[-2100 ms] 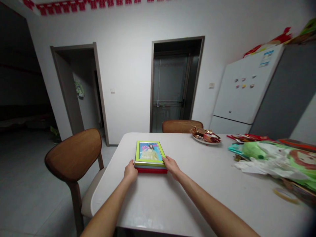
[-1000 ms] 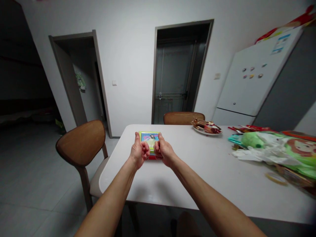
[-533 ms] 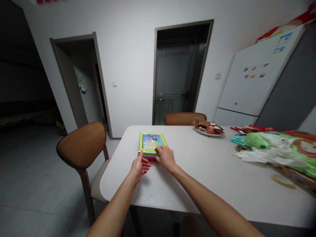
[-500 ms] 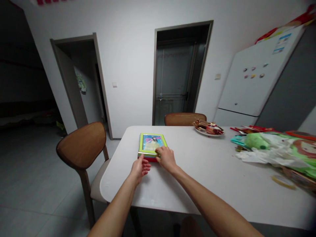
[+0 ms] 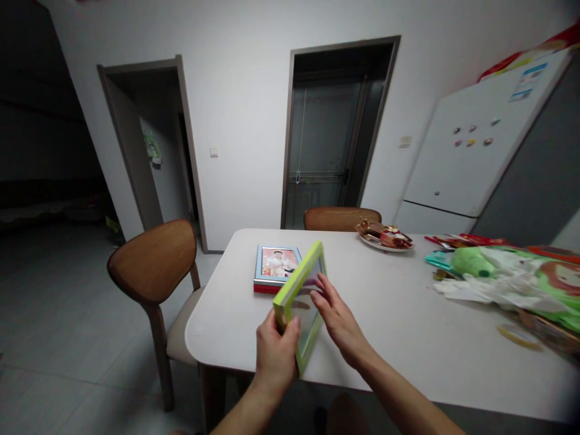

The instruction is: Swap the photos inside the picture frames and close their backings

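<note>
My left hand (image 5: 278, 350) grips the lower corner of a lime-green picture frame (image 5: 312, 329), thumb on the side turned to the right. The frame is tilted up on edge above the table, its glossy face toward my right hand. My right hand (image 5: 338, 317) has its fingers stretched out near that face; whether the fingertips touch it I cannot tell. Behind, a light-blue picture frame (image 5: 258, 266) with a photo in it lies flat on a red item (image 5: 265, 289), close to the table's left side. The green frame hides part of the blue one's right side.
On the white table (image 5: 385, 332) stand a plate of items (image 5: 385, 235) at the back and a heap of green bags and white tissue (image 5: 498, 272) at the right. A tape roll (image 5: 519, 337) lies nearby. Wooden chairs stand left (image 5: 154, 260) and behind (image 5: 342, 219).
The green frame has been lifted off the stack and turned on edge, toward me and to the right. The blue frame beneath is uncovered. My left hand has closed on the green frame.
</note>
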### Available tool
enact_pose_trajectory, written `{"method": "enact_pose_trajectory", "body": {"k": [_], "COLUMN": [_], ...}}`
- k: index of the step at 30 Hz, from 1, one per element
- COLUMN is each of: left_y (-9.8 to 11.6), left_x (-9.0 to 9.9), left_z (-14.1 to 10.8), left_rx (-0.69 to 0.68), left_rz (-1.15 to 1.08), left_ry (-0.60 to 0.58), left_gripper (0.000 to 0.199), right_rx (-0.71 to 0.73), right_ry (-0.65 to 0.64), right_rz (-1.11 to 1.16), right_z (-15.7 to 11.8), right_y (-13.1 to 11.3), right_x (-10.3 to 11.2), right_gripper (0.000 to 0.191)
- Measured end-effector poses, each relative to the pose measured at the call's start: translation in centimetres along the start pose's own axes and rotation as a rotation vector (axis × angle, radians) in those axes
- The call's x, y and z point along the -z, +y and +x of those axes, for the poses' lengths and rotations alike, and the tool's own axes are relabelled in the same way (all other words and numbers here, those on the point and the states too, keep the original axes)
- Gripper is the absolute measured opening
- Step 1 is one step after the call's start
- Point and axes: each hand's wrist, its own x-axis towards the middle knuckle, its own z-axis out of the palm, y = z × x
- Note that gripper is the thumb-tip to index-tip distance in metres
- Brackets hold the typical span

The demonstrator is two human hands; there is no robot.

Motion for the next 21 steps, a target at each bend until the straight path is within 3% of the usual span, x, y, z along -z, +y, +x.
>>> {"method": "enact_pose_trajectory", "body": {"k": [2,6,10,13,17,21], "left_y": [1.0,0.7,-1.4,-3.1,-4.7,-5.3], "left_x": [0.1,0.9,1.9,2.2,1.8,1.4], "left_z": [-2.2,-5.0,-5.9,-6.1,-6.0,-5.8], "left_rx": [-0.18,-0.605,-0.723,-0.762,-0.791,-0.772], "left_rz": [0.287,0.772,1.116,1.24,1.259,1.243], "left_ry": [-0.173,-0.429,-0.494,-0.435,-0.27,-0.29], "left_gripper": [0.026,0.051,0.054,0.044,0.029,0.024], "right_rx": [-0.156,-0.287,-0.374,-0.363,-0.29,-0.143], "right_ry": [0.014,-0.016,-0.117,-0.181,-0.184,-0.144], "right_rz": [0.256,0.63,0.672,0.564,0.207,-0.248], "right_z": [-1.3,-3.9,-4.7,-4.0,-2.5,-1.4], "right_y": [-1.1,-1.8,-0.4,1.6,4.6,6.8], "right_x": [0.8,1.6,1.5,1.3,1.2,1.5], "right_gripper": [0.062,0.06,0.052,0.045,0.039,0.046]}}
